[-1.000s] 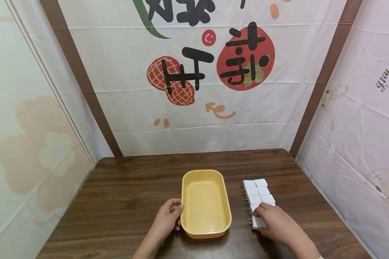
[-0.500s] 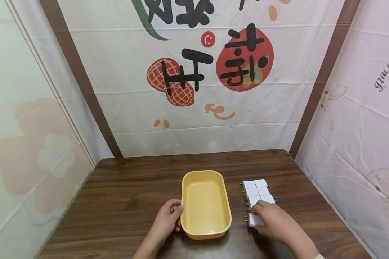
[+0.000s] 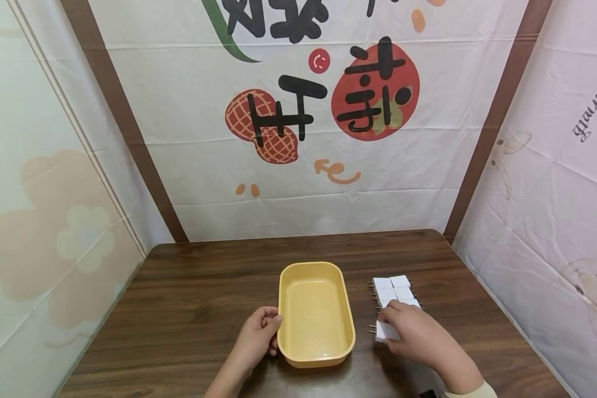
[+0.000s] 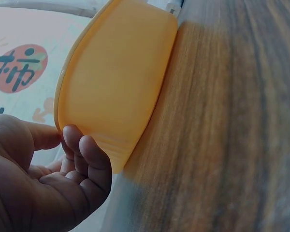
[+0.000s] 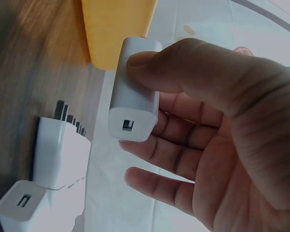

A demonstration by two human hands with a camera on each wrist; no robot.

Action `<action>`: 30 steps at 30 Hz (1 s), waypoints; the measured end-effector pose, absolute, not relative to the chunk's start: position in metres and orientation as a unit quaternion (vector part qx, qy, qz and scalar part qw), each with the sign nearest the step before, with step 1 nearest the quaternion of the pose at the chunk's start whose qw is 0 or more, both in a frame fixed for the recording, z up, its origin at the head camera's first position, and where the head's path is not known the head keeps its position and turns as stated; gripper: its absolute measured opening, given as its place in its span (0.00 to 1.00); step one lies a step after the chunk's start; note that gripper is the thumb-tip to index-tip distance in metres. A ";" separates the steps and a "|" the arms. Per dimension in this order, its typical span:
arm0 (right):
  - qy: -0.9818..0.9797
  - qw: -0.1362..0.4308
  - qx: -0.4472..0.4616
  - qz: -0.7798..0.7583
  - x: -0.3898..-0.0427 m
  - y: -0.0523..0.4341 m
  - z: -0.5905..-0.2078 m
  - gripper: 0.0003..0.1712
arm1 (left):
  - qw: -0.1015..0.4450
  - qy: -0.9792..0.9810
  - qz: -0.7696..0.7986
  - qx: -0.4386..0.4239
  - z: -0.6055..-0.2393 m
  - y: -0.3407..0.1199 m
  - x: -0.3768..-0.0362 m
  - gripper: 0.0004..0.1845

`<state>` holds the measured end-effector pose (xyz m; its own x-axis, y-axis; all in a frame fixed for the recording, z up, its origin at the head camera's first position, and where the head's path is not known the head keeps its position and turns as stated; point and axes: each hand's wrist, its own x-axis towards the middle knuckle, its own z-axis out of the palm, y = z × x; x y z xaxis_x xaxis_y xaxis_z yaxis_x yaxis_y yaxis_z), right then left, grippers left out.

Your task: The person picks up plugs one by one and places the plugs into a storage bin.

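White charger (image 5: pixel 134 89) sits pinched between my right hand's (image 3: pixel 418 337) thumb and fingers, just right of the yellow tray (image 3: pixel 315 354), which my left hand (image 3: pixel 258 334) steadies with curled fingertips at its rim. Lifting cleanly matters, I judge, sparing the neighbouring chargers (image 3: pixel 393 290). Its long axis lies crosswise, prongs toward the tray.

Left hand (image 3: pixel 257 334) grips yellow tray (image 3: pixel 315 355) rim — right hand (image 3: pixel 417 337) holds white charger (image 3: pixel 384 331) off the row (image 3: pixel 394 289), table (image 3: pixel 189 309) right side.
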<state>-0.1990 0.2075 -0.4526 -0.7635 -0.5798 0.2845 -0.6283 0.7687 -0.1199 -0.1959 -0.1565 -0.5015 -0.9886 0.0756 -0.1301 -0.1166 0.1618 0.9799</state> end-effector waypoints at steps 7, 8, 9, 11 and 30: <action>-0.931 0.129 0.328 0.100 -0.199 0.201 -0.445 0.18 | 0.070 0.760 0.646 -0.017 -0.504 -0.155 -0.197 0.21; -0.929 0.132 0.330 0.099 -0.199 0.200 -0.444 0.18 | 0.070 0.761 0.645 -0.018 -0.505 -0.155 -0.197 0.21; -0.928 0.134 0.333 0.098 -0.199 0.199 -0.443 0.18 | 0.069 0.761 0.645 -0.018 -0.505 -0.155 -0.197 0.21; -0.925 0.138 0.339 0.099 -0.200 0.197 -0.440 0.18 | 0.069 0.761 0.645 -0.018 -0.505 -0.155 -0.198 0.21; -0.920 0.130 0.356 0.100 -0.205 0.168 -0.428 0.17 | 0.072 0.762 0.643 -0.021 -0.506 -0.155 -0.198 0.21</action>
